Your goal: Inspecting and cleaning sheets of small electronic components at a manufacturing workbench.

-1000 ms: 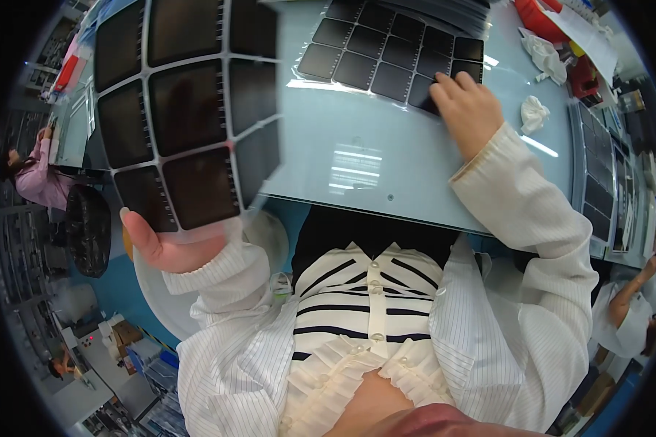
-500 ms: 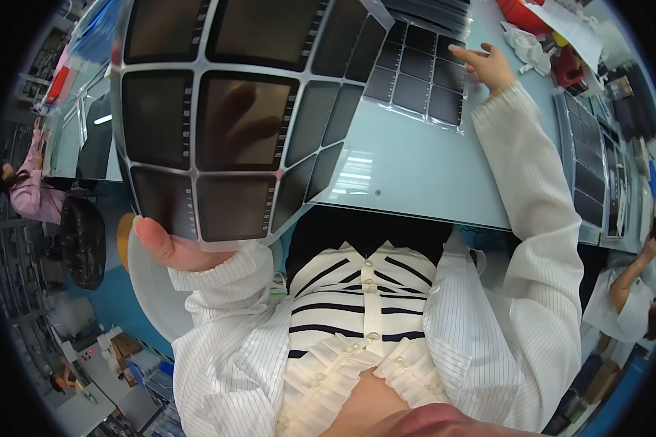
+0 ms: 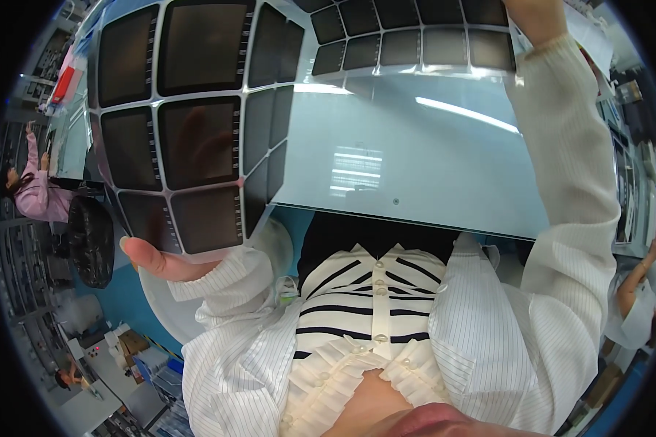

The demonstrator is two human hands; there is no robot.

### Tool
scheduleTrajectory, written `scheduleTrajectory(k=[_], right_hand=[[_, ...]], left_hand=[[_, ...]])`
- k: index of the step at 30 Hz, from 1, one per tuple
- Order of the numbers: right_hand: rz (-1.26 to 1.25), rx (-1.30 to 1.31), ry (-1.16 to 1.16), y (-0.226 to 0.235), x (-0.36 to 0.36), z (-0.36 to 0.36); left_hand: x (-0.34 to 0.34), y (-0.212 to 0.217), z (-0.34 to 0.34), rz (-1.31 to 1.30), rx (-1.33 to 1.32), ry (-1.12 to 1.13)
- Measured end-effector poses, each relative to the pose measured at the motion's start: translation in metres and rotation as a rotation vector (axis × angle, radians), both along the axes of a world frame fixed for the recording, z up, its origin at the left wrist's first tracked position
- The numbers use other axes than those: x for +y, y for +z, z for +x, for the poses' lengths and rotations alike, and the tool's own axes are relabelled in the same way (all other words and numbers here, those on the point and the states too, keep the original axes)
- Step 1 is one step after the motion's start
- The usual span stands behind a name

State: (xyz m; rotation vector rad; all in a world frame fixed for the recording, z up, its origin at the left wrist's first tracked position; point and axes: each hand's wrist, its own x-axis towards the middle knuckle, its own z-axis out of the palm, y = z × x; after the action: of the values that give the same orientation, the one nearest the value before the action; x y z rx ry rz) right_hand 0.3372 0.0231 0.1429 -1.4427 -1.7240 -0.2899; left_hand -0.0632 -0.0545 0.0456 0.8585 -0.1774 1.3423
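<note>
Sheet [image 3: 197, 135] in left hand [image 3: 169, 262], second sheet [image 3: 404, 48] to its right; right hand [image 3: 538, 22] alongside

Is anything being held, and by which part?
The left hand holds a dark sheet by its lower edge. The right hand is at the right edge of a second sheet; whether it grips is unclear.

At a shiny table [image 3: 415, 164], the left hand [image 3: 169, 265] holds up a sheet of dark squares [image 3: 199, 142], the right hand [image 3: 538, 20] at the edge of a second sheet [image 3: 401, 49]
</note>
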Motion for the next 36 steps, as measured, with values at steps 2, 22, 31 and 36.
scheduleTrajectory(k=[2,22,31,36], right_hand=[[0.162,-0.124,0.034,0.004,0.015,-0.016],[-0.190,-0.310,0.035,-0.104,-0.042,-0.002],[-1.076,1.339,0.780,-0.113,-0.145,-0.068],[-0.786,1.157,0.469,-0.089,-0.178,-0.045]], left_hand=[[0.000,0.007,0.012,0.010,0.027,-0.065],[-0.006,-0.011,0.040,-0.094,-0.070,-0.126],[-0.021,-0.007,0.077,-0.257,0.171,-0.095],[-0.014,-0.022,0.061,-0.153,0.249,-0.056]])
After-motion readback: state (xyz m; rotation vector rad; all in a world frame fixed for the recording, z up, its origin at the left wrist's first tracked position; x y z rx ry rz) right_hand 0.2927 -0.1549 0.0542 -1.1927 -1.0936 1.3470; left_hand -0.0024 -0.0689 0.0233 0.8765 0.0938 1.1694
